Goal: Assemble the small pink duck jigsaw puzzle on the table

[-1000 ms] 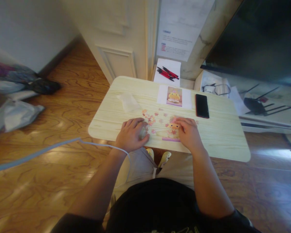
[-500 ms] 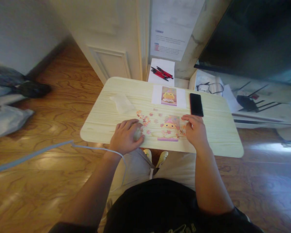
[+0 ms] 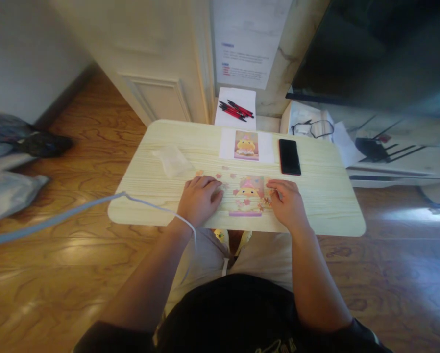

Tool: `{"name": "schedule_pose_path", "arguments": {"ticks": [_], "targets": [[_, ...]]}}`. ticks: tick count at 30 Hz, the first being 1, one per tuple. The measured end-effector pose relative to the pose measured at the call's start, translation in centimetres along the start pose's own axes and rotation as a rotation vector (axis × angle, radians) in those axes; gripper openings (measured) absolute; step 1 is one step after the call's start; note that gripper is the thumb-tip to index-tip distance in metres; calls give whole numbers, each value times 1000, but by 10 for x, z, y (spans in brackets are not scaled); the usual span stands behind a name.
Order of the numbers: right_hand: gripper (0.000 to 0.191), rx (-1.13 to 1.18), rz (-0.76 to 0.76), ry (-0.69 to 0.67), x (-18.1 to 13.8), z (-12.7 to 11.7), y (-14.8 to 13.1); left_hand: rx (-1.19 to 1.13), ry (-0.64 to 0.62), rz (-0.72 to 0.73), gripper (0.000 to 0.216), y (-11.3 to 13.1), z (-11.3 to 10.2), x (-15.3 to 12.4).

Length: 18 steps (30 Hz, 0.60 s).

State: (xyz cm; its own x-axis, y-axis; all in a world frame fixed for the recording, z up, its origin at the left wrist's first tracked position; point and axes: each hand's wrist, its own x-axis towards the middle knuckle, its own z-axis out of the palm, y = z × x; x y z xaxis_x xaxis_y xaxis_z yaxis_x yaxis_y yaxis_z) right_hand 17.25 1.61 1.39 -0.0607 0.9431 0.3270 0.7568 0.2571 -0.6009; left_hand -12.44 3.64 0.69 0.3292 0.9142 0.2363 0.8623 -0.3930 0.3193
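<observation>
A partly built jigsaw puzzle (image 3: 246,196) with a yellow cartoon figure lies on the light wooden table (image 3: 326,206), near its front edge. My left hand (image 3: 199,201) rests palm down at the puzzle's left side, fingers curled over loose pieces. At the puzzle's right edge, my right hand (image 3: 286,203) has its fingertips bent onto pieces; whether it holds one is hidden. Several loose pink pieces (image 3: 220,175) lie scattered above my left hand. A reference picture (image 3: 246,145) of the same figure lies on white paper further back.
A black phone (image 3: 289,156) lies right of the reference picture. A clear plastic bag (image 3: 172,162) sits at the table's left. Red and black pens (image 3: 235,110) lie on paper behind the table. A white cable (image 3: 58,215) runs from my left wrist. A TV stands at right.
My left hand has slid right onto the loose pieces beside the puzzle. My right hand moved off the puzzle's middle to its right edge. The camera view shifted.
</observation>
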Motion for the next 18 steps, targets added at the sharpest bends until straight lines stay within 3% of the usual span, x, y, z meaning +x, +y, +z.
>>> {"name": "schedule_pose_path", "arguments": {"ticks": [18], "targets": [[37,52,-12,-19,10,2,4,9,-122,-36,17,6,5,36]]}}
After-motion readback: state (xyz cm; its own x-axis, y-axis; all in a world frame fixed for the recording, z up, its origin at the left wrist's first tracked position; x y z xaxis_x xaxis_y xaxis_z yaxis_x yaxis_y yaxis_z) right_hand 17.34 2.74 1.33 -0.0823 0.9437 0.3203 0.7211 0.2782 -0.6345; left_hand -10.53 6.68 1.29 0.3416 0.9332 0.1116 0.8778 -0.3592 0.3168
